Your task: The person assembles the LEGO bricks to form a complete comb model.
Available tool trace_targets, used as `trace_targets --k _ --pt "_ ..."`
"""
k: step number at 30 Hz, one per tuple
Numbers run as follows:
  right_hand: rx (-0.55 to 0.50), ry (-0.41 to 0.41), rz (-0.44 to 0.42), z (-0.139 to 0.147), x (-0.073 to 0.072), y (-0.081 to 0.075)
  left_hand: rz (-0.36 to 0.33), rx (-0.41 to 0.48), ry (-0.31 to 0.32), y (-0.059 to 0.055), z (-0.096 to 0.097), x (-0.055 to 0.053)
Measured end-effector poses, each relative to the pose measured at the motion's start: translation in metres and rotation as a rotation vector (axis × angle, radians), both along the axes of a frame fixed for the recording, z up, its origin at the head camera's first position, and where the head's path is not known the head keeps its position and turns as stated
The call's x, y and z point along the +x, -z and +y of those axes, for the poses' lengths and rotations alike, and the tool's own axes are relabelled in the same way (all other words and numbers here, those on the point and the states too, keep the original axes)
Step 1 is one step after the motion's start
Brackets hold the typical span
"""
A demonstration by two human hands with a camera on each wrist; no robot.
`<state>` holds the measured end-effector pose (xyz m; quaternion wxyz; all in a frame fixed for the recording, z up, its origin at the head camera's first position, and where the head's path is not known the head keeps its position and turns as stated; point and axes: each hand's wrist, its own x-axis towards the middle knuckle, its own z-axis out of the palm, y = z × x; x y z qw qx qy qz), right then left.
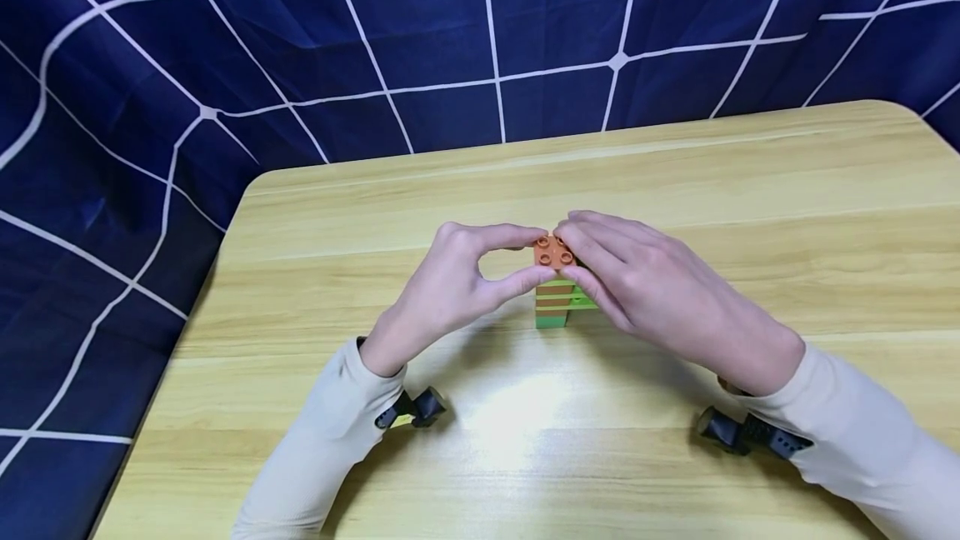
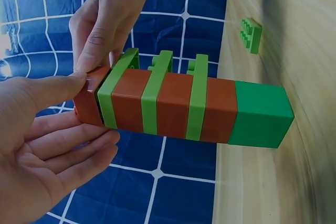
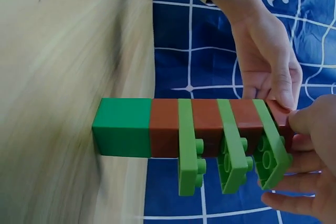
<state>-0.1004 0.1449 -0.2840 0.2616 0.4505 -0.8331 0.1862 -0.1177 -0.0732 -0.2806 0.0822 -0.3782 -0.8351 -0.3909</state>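
A tower of toy building blocks (image 1: 552, 302) stands on the table: a dark green block (image 2: 262, 114) at the bottom, then reddish-brown blocks (image 3: 206, 124) alternating with light green plates (image 2: 197, 98) that jut out to the right side. At its top is a reddish-brown block (image 1: 553, 254) with round studs. My left hand (image 1: 468, 273) pinches this top block between thumb and fingers from the left. From the right, my right hand (image 1: 645, 277) holds the same block with thumb and fingertips. A narrow dark gap shows between it and the uppermost plate.
A loose light green studded piece (image 2: 252, 35) lies on the wooden table (image 1: 337, 273), seen in the left wrist view. Behind and left of the table hangs a dark blue cloth (image 1: 427, 32) with white lines. Each wrist carries a small black camera (image 1: 429, 407).
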Motion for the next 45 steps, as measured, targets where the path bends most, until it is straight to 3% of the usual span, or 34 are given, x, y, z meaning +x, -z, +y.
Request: trace_targets --k 13,22,28,35,45 --pt "0.066 0.040 0.027 0.002 0.000 0.006 0.034 0.122 0.019 0.016 0.000 -0.002" --pt "0.074 0.034 0.083 0.006 -0.002 0.006 0.123 0.152 0.041 0.021 0.003 -0.004" --pt "0.072 0.023 0.111 0.005 -0.002 0.008 0.193 0.125 0.034 0.022 0.003 -0.001" --pt "0.075 0.042 0.089 0.008 -0.001 0.007 0.372 -0.002 0.026 0.024 0.004 0.002" --pt "0.054 0.049 0.052 0.009 0.000 0.006 0.648 -0.165 -0.042 0.026 0.007 0.004"
